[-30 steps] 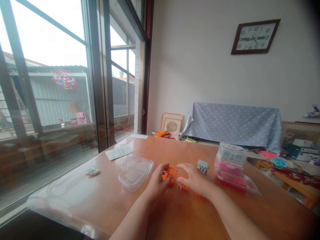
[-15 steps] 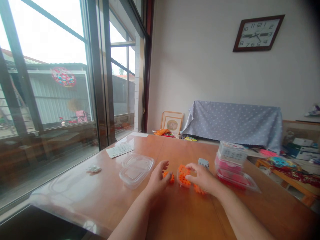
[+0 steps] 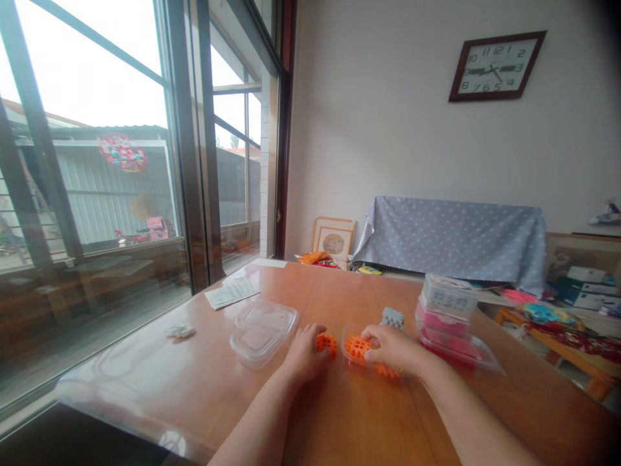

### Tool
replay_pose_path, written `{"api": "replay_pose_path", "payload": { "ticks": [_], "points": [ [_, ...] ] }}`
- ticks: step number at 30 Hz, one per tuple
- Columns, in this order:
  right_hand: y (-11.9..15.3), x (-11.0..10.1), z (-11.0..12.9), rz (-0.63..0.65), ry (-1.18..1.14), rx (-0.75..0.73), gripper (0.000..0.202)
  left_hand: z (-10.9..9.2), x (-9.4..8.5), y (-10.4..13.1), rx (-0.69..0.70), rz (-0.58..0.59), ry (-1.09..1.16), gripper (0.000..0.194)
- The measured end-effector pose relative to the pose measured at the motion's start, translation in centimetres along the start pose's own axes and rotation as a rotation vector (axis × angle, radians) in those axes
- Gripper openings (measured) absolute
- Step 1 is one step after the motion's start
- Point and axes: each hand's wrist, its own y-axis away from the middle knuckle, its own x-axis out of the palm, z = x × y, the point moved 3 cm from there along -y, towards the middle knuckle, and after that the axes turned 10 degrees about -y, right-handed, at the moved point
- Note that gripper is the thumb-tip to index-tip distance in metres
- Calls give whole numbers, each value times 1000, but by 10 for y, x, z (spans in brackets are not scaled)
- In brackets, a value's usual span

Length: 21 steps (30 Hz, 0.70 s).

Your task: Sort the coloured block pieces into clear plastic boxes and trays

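Observation:
Orange lattice-like pieces lie near both hands. My left hand (image 3: 306,353) is closed around the edge of an orange piece (image 3: 326,345) on the table. A second orange piece (image 3: 358,347) sits in a small clear container (image 3: 345,336), and my right hand (image 3: 389,347) pinches its right side. Another orange piece (image 3: 388,370) lies under my right wrist, partly covered. Just behind my right hand is a grey piece (image 3: 392,317).
Clear plastic lids or trays (image 3: 264,333) lie left of my left hand. Stacked boxes (image 3: 446,310) stand on a red-filled container (image 3: 458,349) at the right. A printed sheet (image 3: 231,293) and a small plastic packet (image 3: 180,331) are farther left on the table (image 3: 334,414).
My left hand has lowered and closed on the orange piece. In the container, the orange pieces look lower, and my right hand's fingers have drawn closer together.

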Motion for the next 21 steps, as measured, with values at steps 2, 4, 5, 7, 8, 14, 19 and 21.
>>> {"api": "replay_pose_path", "payload": {
  "ticks": [2,4,5,7,8,14,19,21],
  "points": [
    [-3,1,-2,9,10,5,31,0,0,0,-15,15,-23,50],
    [-5,2,-4,15,24,2,31,1,0,0,-21,30,-40,54],
    [-5,3,-5,14,28,0,31,1,1,0,-20,37,-45,56],
    [-6,3,-6,9,30,-2,31,2,2,-1,-16,48,-50,58],
    [-7,3,-7,8,29,-2,32,3,2,-1,-14,50,-51,58],
    [-6,4,-10,-12,43,21,30,4,2,-1,-24,48,-41,59],
    [-5,4,-8,-40,55,6,27,6,3,-1,-20,39,-34,56],
    [-5,4,-5,-42,59,-4,27,6,4,-1,-12,33,-41,55]
  ]
}}
